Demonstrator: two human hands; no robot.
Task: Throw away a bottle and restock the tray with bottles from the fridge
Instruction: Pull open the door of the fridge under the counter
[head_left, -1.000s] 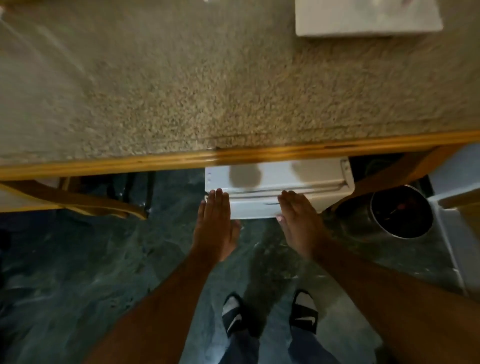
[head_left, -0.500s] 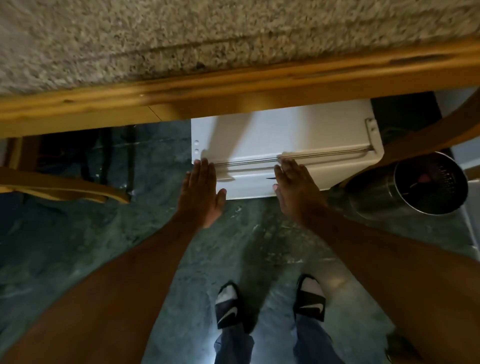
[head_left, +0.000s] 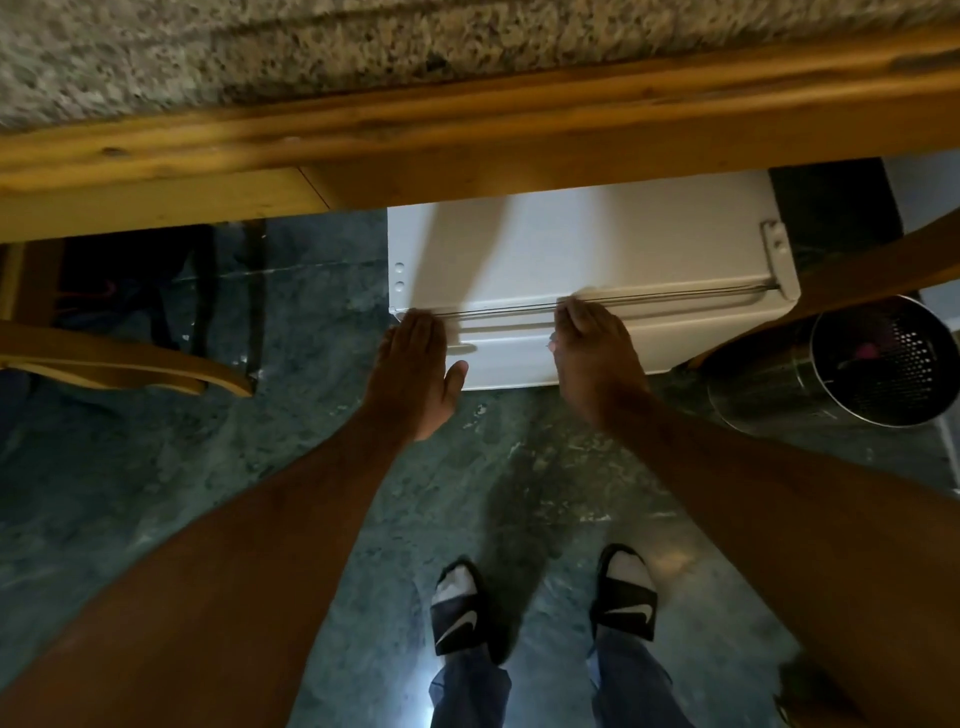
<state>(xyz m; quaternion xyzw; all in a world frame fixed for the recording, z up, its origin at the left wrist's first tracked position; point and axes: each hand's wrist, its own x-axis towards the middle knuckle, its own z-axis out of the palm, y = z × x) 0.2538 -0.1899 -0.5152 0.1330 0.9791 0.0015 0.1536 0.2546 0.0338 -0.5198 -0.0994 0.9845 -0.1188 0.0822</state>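
Observation:
A small white fridge (head_left: 597, 244) stands under the counter, its door shut. My left hand (head_left: 415, 369) lies flat on the top of the door at its left corner, fingertips at the seam, thumb spread out. My right hand (head_left: 597, 358) rests near the middle of the door top, fingers bent at the same seam. Neither hand holds anything. No bottle or tray is in view.
A speckled stone counter (head_left: 363, 47) with a wooden edge (head_left: 467, 135) overhangs the fridge. A perforated metal waste bin (head_left: 883, 358) stands on the floor to the right. A wooden chair (head_left: 130, 364) is at the left. My feet in black slides are on the green floor.
The view has dropped closer to the fridge and the white tray on the counter has left the frame. Both hands slid up from the door's front edge to the seam.

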